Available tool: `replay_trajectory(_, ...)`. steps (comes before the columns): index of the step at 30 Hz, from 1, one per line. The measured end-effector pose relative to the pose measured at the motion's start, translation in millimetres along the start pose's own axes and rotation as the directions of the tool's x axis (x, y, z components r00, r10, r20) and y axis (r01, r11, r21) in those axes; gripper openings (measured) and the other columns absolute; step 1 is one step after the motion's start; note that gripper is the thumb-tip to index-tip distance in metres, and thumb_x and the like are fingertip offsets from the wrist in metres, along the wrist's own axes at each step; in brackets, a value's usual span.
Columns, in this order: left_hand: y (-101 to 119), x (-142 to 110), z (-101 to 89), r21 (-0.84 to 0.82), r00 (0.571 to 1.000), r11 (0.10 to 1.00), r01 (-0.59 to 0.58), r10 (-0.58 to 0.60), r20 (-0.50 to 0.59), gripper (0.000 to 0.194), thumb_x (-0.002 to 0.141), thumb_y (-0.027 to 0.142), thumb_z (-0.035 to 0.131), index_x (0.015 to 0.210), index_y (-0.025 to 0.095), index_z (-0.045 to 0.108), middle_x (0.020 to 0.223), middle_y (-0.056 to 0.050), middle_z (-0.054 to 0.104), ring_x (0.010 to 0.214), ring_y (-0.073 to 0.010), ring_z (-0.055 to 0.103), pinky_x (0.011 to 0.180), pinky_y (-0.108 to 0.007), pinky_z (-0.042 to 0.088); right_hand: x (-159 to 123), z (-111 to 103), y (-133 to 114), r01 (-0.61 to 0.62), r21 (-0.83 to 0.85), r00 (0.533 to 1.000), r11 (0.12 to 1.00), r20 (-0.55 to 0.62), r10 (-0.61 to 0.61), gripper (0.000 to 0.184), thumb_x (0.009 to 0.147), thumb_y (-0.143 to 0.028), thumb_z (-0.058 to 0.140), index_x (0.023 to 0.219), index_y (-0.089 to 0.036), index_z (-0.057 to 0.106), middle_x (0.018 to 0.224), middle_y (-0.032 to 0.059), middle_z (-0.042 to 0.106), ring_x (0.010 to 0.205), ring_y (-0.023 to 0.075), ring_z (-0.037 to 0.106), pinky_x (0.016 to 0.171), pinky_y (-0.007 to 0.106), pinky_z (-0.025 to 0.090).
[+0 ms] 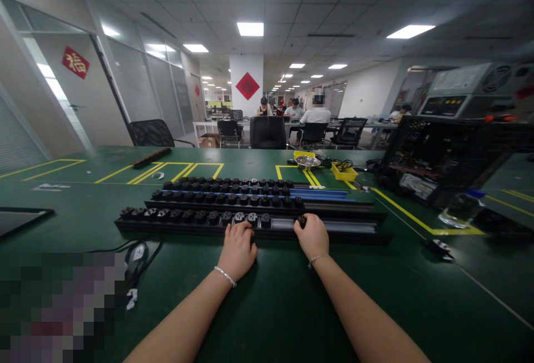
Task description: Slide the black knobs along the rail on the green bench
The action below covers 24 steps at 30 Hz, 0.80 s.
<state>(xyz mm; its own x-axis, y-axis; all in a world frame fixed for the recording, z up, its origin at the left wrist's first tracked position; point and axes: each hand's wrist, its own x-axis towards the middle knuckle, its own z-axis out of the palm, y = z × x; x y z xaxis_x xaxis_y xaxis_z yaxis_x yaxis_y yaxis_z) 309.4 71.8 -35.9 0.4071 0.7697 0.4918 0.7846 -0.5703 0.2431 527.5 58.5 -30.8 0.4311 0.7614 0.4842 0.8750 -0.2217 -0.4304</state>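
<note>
Green table [267, 296], four long rails lying left to right, one behind another. The nearest, a black channel rail [348, 227], carries a row of black socket modules [200, 216] from its left end to past the middle; its right stretch shows a bare, shiny inner strip.

Right hand [314, 236]: over that bare stretch, thumb and fingertips drawn in on a small black piece [302, 221], apart from the row's right end. Mostly covered by the fingers; cannot tell whether it touches the rail.

Left hand [238, 250]: at the near edge of the same rail, fingers bent and close together, tips by the modules toward the row's right end. Cannot tell whether they grip anything. Bracelet on each wrist.

Behind: more rails with modules, one of them a blue rail [321, 194], bare at its right end.

Far side, right of centre: metal bowl [307, 161], yellow tray [344, 172] with dark cables just behind it. Far right: opened computer case [421, 157], clear jar with blue lid [462, 207] nearer. Near left: dark cable [137, 265]. Beyond the table, office chairs and several seated people.
</note>
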Motion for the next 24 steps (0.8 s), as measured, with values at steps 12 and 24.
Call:
replay_trajectory(12, -1, 0, 0.4, 0.008, 1.0, 1.0, -0.005, 0.006, -0.019, 0.02, 0.072, 0.016, 0.05, 0.09, 0.02, 0.058, 0.11, -0.008, 0.056, 0.11, -0.0243, 0.048, 0.107, -0.052, 0.024, -4, -6, 11, 0.029, -0.013, 0.999, 0.999, -0.038, -0.029, 0.028, 0.076, -0.04, 0.051, 0.089, -0.017, 0.063, 0.102, 0.0085, 0.063, 0.1, 0.022, 0.052, 0.086, 0.034, 0.035)
replay_trajectory(24, -2, -1, 2.3, 0.014, 1.0, 1.0, -0.013, 0.014, -0.009, 0.021, 0.073, 0.017, 0.049, 0.092, 0.019, 0.058, 0.111, -0.008, 0.055, 0.111, -0.0244, 0.047, 0.107, -0.052, 0.022, 0, -7, 16, 0.025, -0.044, 0.999, 0.999, -0.02, -0.026, 0.035, 0.077, -0.039, 0.049, 0.097, -0.014, 0.064, 0.103, 0.0102, 0.064, 0.1, 0.022, 0.054, 0.088, 0.032, 0.036)
